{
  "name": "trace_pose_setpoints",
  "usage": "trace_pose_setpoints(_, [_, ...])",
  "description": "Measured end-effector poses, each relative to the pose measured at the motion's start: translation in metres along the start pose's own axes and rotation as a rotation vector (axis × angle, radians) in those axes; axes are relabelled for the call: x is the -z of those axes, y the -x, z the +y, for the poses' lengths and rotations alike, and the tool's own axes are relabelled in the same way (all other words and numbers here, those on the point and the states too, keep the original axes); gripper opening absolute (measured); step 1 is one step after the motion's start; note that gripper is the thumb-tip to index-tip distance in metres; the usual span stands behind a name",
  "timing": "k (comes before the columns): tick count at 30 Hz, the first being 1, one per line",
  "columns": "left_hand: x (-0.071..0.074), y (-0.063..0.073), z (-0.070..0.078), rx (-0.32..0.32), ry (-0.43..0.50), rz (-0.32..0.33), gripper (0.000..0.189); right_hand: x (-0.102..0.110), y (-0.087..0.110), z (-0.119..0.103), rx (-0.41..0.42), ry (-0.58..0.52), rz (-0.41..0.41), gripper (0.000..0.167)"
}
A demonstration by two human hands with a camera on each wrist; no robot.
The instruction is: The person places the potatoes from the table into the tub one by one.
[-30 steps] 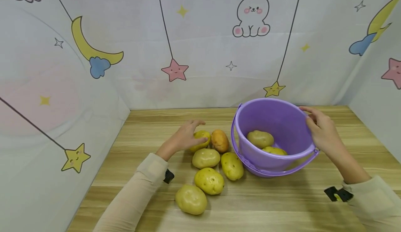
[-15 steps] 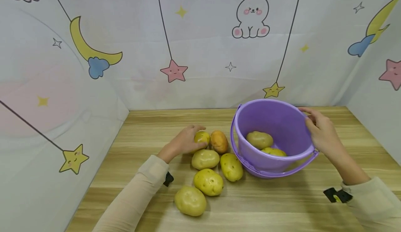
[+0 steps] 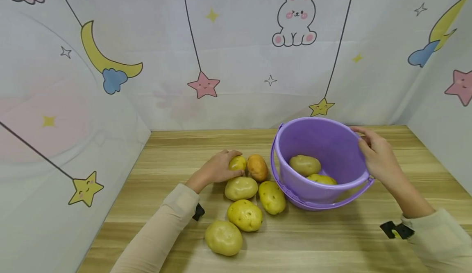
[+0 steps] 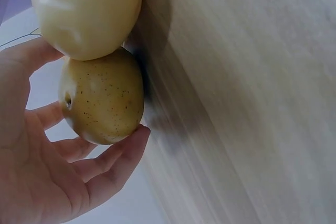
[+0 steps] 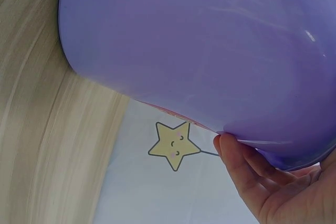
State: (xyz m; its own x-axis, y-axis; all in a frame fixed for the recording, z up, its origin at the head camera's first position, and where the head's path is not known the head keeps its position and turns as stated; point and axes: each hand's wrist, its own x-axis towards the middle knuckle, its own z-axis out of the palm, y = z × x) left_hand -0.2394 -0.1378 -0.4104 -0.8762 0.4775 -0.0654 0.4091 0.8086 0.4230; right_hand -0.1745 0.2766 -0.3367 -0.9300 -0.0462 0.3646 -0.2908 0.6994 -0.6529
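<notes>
My left hand (image 3: 215, 167) has its fingers and thumb around a small yellow potato (image 3: 237, 163) at the back of the loose group. In the left wrist view, fingertips touch the far side of this speckled potato (image 4: 105, 98), while a paler potato (image 4: 86, 14) lies against it. My right hand (image 3: 381, 155) grips the rim of a purple bucket (image 3: 313, 193), thumb inside and fingers outside. The bucket leans, its mouth facing toward me. Inside it lie a pale potato (image 3: 305, 165) and a yellow one, partly hidden by the rim. In the right wrist view, fingers (image 5: 239, 163) press the bucket's outer wall (image 5: 184, 40).
An orange-brown potato (image 3: 257, 168) sits between my left hand and the bucket. Toward me lie a pale oval potato (image 3: 241, 188), yellow potatoes (image 3: 272, 198) and a large pale one (image 3: 223, 238). A patterned cloth (image 3: 236, 60) hangs behind the wooden table (image 3: 324, 244).
My left hand has come down over the small yellow potato, and its fingers have drawn in around it. The right hand still grips the bucket at the same spot.
</notes>
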Motion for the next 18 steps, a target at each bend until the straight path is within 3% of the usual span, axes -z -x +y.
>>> trace_pose_setpoints(18, [-0.0002, -0.0006, -0.0039, -0.018, 0.048, -0.018, 0.062, 0.0007, -0.0003, -0.0005, 0.004, -0.013, -0.010, 0.039])
